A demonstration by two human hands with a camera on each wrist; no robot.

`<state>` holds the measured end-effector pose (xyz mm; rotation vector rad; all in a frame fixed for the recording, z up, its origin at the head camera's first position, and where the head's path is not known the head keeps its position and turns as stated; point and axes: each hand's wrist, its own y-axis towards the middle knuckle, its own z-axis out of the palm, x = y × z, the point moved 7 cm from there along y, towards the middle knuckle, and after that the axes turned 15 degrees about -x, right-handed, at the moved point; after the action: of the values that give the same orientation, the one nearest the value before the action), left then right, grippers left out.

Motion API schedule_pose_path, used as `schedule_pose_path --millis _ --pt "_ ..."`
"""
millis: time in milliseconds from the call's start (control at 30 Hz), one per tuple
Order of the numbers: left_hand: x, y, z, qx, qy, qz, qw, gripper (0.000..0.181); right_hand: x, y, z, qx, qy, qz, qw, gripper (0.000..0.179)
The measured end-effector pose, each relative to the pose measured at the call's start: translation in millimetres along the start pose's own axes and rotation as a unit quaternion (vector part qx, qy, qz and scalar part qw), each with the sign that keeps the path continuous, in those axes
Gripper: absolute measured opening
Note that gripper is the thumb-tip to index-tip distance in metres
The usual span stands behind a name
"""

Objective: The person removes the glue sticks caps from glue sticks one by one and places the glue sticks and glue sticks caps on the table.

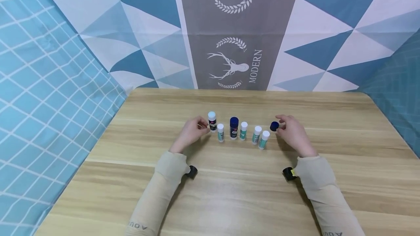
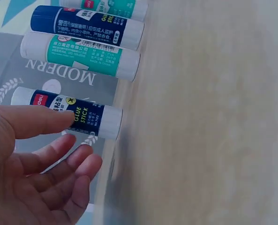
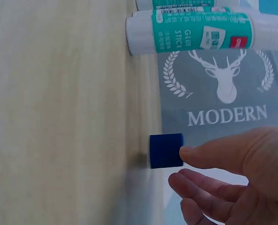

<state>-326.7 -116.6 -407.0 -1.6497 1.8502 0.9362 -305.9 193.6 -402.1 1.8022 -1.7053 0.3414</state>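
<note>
My left hand [image 1: 194, 129] is beside a glue stick [image 2: 85, 112] with a navy label and white ends. In the left wrist view its thumb overlaps the label, while the other fingers are loosely bent below; I cannot tell whether the thumb touches. A short dark blue cap [image 3: 166, 151] stands by my right hand [image 1: 291, 132]. The right thumb tip meets the cap's upper edge, and the fingers are apart from its side. Between the hands stand a navy glue stick [image 1: 234, 128] with a blue cap and several green-labelled glue sticks [image 1: 243, 132], all upright.
The wooden table [image 1: 229, 185] spreads around the glue sticks. A patterned cloth [image 1: 236, 35] hangs behind its far edge. Blue sheeting [image 1: 49, 94] runs along the left side. Black wrist devices [image 1: 191, 172] sit under both sleeves.
</note>
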Motion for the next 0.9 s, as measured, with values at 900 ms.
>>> schedule_pose_path --millis 900 --pt "-36.1 -21.8 17.0 0.066 0.058 0.068 0.9938 0.025 76.0 -10.8 -30.4 -0.087 0.015 -0.101 0.991 0.027"
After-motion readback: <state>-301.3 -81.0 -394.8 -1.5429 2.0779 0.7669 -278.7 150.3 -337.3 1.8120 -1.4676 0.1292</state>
